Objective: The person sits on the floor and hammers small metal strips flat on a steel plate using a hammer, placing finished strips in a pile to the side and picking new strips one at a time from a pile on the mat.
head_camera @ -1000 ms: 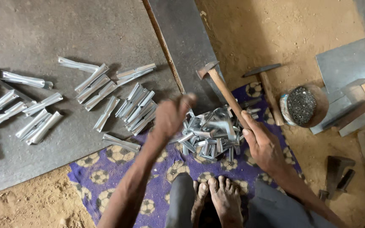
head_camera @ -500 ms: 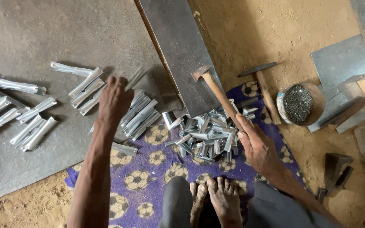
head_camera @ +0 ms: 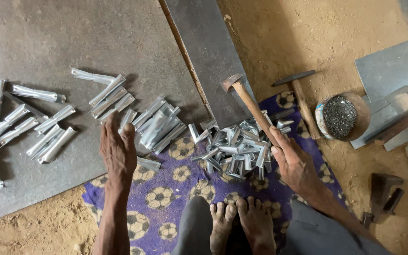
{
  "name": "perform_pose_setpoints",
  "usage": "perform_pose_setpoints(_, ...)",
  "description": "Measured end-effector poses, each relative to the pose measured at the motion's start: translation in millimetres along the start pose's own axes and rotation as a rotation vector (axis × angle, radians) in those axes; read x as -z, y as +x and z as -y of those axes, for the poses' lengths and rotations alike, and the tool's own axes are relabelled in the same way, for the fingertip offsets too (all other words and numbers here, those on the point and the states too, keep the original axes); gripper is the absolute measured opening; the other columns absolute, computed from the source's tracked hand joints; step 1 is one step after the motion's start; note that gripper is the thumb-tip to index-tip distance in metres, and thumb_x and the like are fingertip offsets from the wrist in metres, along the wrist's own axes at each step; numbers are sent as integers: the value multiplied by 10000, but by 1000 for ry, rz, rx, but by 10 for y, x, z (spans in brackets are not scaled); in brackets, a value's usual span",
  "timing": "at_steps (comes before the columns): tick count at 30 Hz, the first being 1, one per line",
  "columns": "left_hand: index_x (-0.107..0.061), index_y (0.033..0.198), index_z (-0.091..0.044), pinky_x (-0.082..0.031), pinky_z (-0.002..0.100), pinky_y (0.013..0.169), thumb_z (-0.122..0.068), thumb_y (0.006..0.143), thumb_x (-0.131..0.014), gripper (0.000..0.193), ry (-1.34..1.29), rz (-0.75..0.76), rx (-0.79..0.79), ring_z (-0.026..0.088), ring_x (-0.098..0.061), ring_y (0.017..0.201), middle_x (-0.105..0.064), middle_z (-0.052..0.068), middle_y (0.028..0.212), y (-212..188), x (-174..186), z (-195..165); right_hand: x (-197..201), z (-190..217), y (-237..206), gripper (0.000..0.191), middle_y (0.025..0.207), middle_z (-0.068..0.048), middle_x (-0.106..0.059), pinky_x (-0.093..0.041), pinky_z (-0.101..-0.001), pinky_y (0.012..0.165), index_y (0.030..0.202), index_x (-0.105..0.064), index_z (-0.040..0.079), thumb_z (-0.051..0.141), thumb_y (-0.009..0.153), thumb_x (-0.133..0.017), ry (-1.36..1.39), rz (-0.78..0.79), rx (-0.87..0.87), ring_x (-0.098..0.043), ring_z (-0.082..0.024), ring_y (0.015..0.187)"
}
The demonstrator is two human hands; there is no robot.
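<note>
Head view: your right hand [head_camera: 296, 165] is clamped on the wooden handle of a hammer [head_camera: 250, 105], its head resting on a steel plate [head_camera: 204, 52]. Your left hand [head_camera: 118, 152] lies open, empty, just beside folded metal strips [head_camera: 159, 125]. Cut clips [head_camera: 234, 148] heap on the purple cloth [head_camera: 166, 189].

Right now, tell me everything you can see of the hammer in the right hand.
The hammer has a light wooden handle and a dull, dark metal head, wedge-like at one end. The right hand grips the handle's lower end, so the shaft slants up and to the left across the pile of small bent metal pieces. Its head lies over the lower end of the long grey metal plate; whether it touches the plate cannot be told.
</note>
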State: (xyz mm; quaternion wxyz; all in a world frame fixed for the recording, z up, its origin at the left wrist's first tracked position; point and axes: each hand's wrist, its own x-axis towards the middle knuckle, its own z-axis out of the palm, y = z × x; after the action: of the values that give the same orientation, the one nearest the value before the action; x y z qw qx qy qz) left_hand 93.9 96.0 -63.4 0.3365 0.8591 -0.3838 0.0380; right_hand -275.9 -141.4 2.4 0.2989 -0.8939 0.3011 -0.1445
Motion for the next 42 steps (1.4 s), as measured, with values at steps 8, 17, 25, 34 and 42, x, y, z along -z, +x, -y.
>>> perform_pose_setpoints(8,-570,1397,-49,-476,435,945,-55,878,-569,519,272,472,95,250,-585,1051,-637,132,1203,-271,-163,38,46,54,-18,516,1247,-278,-651,-614,-419,842,1515,-466,57,127,1015,-575,17,5,-3,-695,-391,1077)
perform_pose_setpoints(17,-625,1075,-138,-498,464,991,-148,935,-639,141,512,460,-192,202,-624,918,-677,52,978,-736,219,317,83,85,-29,522,1144,-236,-673,-606,-413,774,1511,-481,90,151,1001,-574,18,77,-177,-713,-351,959)
perform_pose_setpoints(25,-638,1170,-33,-456,221,381,-323,1089,-457,350,-579,399,270,70,-540,522,-648,29,760,-205,-181,-695,-2,1,-52,520,1344,-260,-629,-563,-395,956,1512,-471,20,160,1022,-578,85,14,-36,-661,-366,1199)
perform_pose_setpoints(34,-660,1204,-20,-415,319,365,-346,1088,-436,412,-409,542,153,135,-512,414,-671,117,679,77,-1103,-1250,145,-107,-298,431,1349,-253,-646,-531,-384,1006,1442,-530,-52,134,1057,-580,18,-147,32,-666,-354,1206)
perform_pose_setpoints(42,-666,1181,-57,-401,338,353,-372,1084,-426,407,-296,497,161,149,-538,384,-675,96,609,-41,-1117,-1347,74,-69,-139,441,1030,-179,-655,-537,-351,721,1433,-543,-52,49,1009,-612,14,-116,121,-648,-261,831)
